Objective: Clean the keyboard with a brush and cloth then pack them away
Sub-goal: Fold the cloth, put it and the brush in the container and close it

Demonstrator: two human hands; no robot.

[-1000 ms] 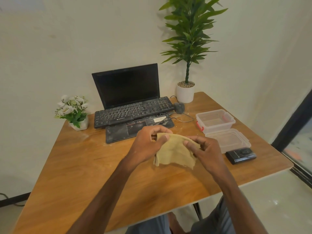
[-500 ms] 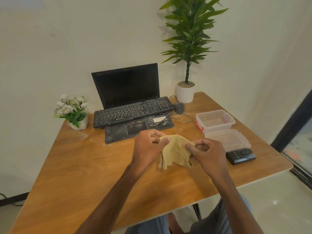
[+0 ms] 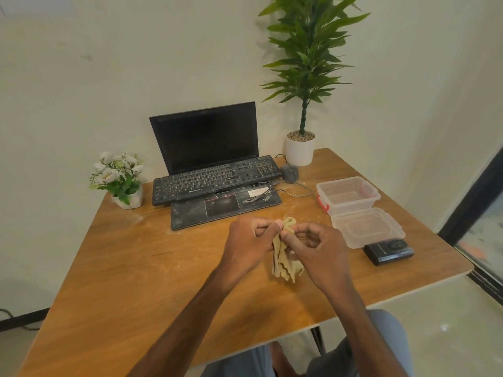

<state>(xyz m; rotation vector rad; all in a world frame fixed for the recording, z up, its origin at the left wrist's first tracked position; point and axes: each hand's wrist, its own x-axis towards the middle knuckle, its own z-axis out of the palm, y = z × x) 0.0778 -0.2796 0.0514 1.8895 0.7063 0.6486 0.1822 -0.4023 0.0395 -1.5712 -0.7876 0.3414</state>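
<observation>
A small yellow cloth [image 3: 285,263] hangs bunched between my two hands above the middle of the wooden table [image 3: 152,268]. My left hand [image 3: 249,240] pinches its top edge, and my right hand [image 3: 317,247] pinches it right beside. The hands almost touch. Behind them a dusty black keyboard [image 3: 215,179] lies propped on the base of an open laptop [image 3: 206,137]. To the right stands an open clear plastic box [image 3: 347,195] with red latches, and its lid [image 3: 367,227] lies in front of it. No brush is visible.
A black mouse [image 3: 290,173] and its cable lie right of the keyboard. A tall potted plant [image 3: 300,146] stands at the back right, and a small white flower pot [image 3: 121,180] at the back left. A small black device [image 3: 389,251] sits near the right edge.
My hands have come together, and the cloth that was spread between them is now folded into a narrow bunch hanging down.
</observation>
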